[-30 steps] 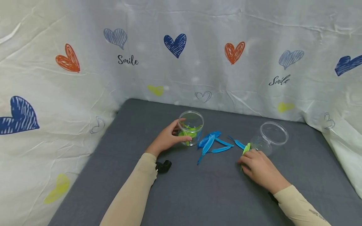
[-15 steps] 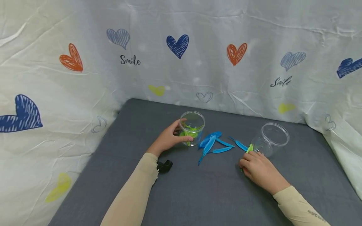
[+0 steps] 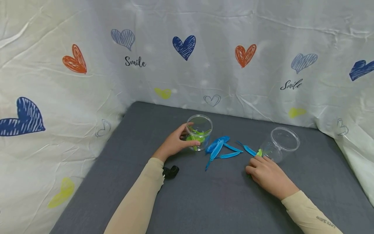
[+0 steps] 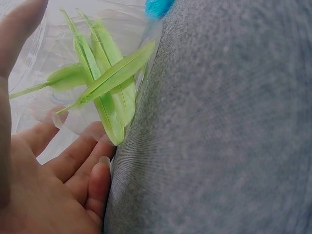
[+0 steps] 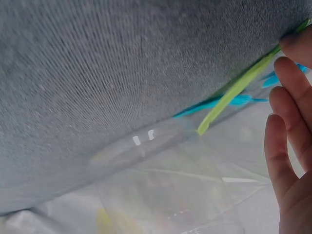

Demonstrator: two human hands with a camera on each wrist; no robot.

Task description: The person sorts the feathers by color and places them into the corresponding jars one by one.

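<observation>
My left hand (image 3: 172,143) holds a clear plastic jar (image 3: 198,118), thumb at its front and fingers round its back. Several green feathers (image 4: 105,73) lie crossed inside the jar. On the right, my right hand (image 3: 270,175) is low over the cloth, with thumb and forefinger pinching a green feather (image 5: 234,92); in the head view only its tip shows. Touching or just past that tip stands a second clear jar (image 3: 284,139). A blue feather (image 3: 248,149) lies partly behind the right hand's feather.
Several blue feathers (image 3: 217,148) lie in a loose pile between the jars. Grey cloth (image 3: 204,201) covers the table. A white curtain (image 3: 216,74) printed with hearts hangs along its back and left.
My right hand's fingers have closed in over the green feather, hiding more of it. The left hand keeps its hold on the jar. The head view has shifted slightly.
</observation>
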